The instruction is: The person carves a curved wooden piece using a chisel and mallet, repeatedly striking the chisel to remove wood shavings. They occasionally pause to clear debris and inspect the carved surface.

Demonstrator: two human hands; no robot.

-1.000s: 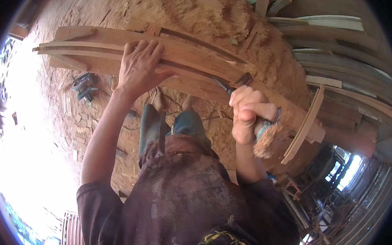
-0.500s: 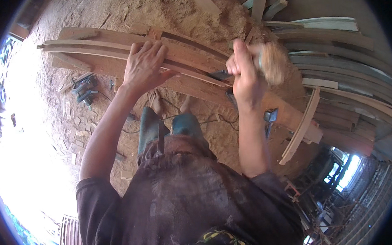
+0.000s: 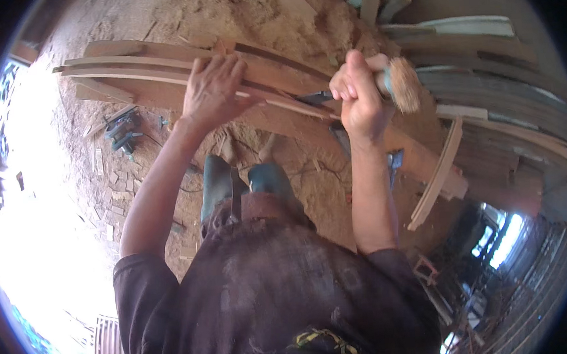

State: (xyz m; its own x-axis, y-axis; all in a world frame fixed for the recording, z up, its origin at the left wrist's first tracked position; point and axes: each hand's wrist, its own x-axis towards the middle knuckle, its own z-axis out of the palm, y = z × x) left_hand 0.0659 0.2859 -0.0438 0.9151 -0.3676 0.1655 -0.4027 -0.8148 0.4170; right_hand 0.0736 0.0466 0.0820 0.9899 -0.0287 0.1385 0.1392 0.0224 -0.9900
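Forearms are rising from the lower edge as I am watching. My right hand [image 3: 356, 93] is lifted, its fingers wrapped tight round the handle of a brush [image 3: 402, 84] whose bristles are pointing right, hanging just above the curved wooden planks [image 3: 162, 71]. My left hand [image 3: 215, 91] is lying flat on that stack, fingers spread and holding nothing. The planks' long axis is running left to right, just beyond both hands, the left being nearer. A power tool [image 3: 122, 131] is lying on the sawdust floor [image 3: 236, 16].
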